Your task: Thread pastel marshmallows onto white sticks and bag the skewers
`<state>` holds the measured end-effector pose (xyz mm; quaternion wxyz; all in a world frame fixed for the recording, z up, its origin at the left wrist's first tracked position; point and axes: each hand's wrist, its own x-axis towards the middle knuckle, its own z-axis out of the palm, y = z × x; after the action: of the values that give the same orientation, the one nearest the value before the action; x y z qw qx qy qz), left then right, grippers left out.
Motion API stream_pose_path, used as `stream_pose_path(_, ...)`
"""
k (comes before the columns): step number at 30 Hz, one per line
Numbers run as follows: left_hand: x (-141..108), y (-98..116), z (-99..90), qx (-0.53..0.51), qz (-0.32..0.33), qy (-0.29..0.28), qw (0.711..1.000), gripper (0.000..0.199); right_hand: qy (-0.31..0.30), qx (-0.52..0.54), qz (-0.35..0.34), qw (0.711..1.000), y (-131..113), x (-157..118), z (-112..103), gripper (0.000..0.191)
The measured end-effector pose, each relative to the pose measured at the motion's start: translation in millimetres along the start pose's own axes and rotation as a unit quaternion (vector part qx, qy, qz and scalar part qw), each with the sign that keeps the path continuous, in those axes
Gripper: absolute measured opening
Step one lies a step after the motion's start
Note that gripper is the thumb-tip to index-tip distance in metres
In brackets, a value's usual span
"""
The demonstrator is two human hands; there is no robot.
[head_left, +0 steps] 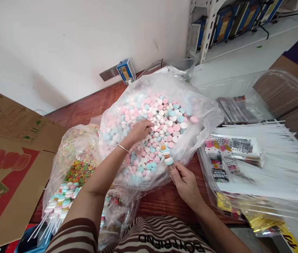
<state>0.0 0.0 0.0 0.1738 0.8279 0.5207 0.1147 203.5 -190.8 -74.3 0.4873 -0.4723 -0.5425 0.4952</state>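
A large clear plastic bag lies wide open, filled with pink, white and blue marshmallows. My left hand reaches into it, fingers curled together among the marshmallows; whether one is between the fingertips is hidden. At the bag's near right edge, my right hand pinches the lower end of a candy skewer, which stands upright. Threaded on the skewer are blue and white marshmallows with orange pieces between them.
Left, finished candy skewers lie by a bag of colourful cereal rings, beside a cardboard box. Right, a clear plastic bin holds white sticks and printed packets. A small blue box stands against the wall.
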Motion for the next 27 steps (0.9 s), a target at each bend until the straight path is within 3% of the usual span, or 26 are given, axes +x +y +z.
stream_pose_path(6, -21, 10, 11.2, 0.019, 0.018, 0.035, 0.999, 0.008, 0.011, -0.044, -0.028, 0.999, -5, 0, 0, 0.037)
stream_pose_path(9, -43, 22, 14.2, -0.116, -0.034, 0.085, 0.989, 0.010, 0.015, -0.082, -0.062, 0.995, -14, 1, 0, 0.035)
stream_pose_path(11, -61, 32, 14.5, -0.310, -0.077, 0.100, 0.942, 0.025, 0.004, -0.098, -0.072, 0.993, -21, 0, -1, 0.035)
stream_pose_path(13, -80, 41, 15.2, -0.479, -0.116, 0.100, 0.865, 0.039, -0.014, -0.108, -0.074, 0.991, -29, -2, -1, 0.035)
stream_pose_path(15, -98, 48, 17.3, -0.568, -0.147, 0.110, 0.802, 0.044, -0.039, -0.112, -0.075, 0.990, -35, -5, 0, 0.035)
stream_pose_path(18, -118, 52, 22.3, -0.612, -0.172, 0.141, 0.759, 0.045, -0.074, -0.115, -0.077, 0.988, -41, -9, 4, 0.034)
stream_pose_path(22, -134, 50, 28.0, -0.617, -0.177, 0.160, 0.750, 0.044, -0.093, -0.122, -0.067, 0.986, -44, -16, 9, 0.035)
stream_pose_path(27, -146, 51, 32.4, -0.591, -0.153, 0.177, 0.772, 0.038, -0.095, -0.114, -0.043, 0.988, -46, -22, 14, 0.037)
